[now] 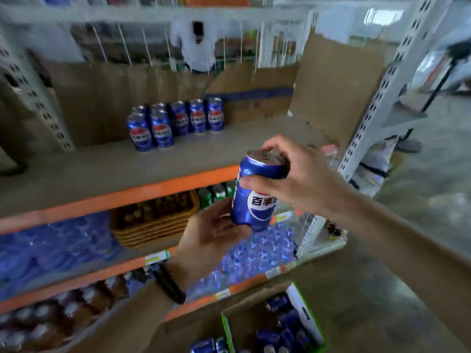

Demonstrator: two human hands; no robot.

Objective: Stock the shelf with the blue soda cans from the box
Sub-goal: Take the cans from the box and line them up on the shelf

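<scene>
Hands both on one blue can (pixel 251 200), held upright in front of shelf edge (pixel 127 197). Right hand (pixel 293 174): fingers curled over can top, thumb pressed on upper side. Left hand (pixel 211 233): fingers wrapped under can base, palm up; black bracelet (pixel 169 285) on wrist. Beyond fingertips, on shelf board (pixel 229 149): seven cans (pixel 175 121) standing, five in back row, two in front at left. Below wrists: open box (pixel 309 317), several more blue cans inside, count unclear through blur.
</scene>
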